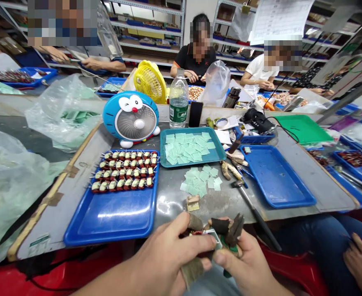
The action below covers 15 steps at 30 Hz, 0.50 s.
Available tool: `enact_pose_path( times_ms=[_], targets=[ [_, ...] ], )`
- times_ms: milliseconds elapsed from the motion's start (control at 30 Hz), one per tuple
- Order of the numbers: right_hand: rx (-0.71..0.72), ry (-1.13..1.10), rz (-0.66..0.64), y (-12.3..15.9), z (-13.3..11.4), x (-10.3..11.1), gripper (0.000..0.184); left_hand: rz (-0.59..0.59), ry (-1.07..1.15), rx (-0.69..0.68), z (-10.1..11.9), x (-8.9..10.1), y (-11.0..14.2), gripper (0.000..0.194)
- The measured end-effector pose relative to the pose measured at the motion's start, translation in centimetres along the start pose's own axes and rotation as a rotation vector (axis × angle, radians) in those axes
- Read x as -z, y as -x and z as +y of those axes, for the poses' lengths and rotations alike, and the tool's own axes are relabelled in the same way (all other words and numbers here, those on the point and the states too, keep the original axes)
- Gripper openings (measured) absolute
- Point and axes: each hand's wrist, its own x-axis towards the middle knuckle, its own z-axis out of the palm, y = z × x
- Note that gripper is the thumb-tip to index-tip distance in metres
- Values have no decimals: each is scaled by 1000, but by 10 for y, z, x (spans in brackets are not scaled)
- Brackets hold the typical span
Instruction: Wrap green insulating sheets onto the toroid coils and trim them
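My left hand (174, 250), with cloth wraps on some fingers, is closed around a small wire-wound coil (197, 232). Most of the coil is hidden by the fingers; a bit of reddish winding shows. A pale, shiny piece (213, 236) sits under my left fingertip. In my right hand (251, 259) are pliers (235, 231) with dark jaws pointing up and green handles, held close against the left fingers. Just beyond the hands lie a small wooden block (193, 201) and loose pale green squares (199, 181). Rows of finished-looking coils (123, 172) stand in a blue tray (113, 218) at left.
A teal tray (193, 163) holds more green squares. At right are a hammer (254, 211), other pliers (230, 168) and a blue tray (279, 176). Behind stand a blue cartoon fan (134, 119), a bottle (178, 102) and a phone (196, 114). Several people work across the bench.
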Motion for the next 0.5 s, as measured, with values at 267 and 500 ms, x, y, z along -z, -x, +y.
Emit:
enact_pose_path(
  times_ms=[267,500],
  targets=[
    [112,75,-16,-14,4,-14,40,134,-101,-20,-4,6,15,33],
    [186,259,-2,-12,12,-8,37,116,-124,23,0,7,21,33]
  ],
)
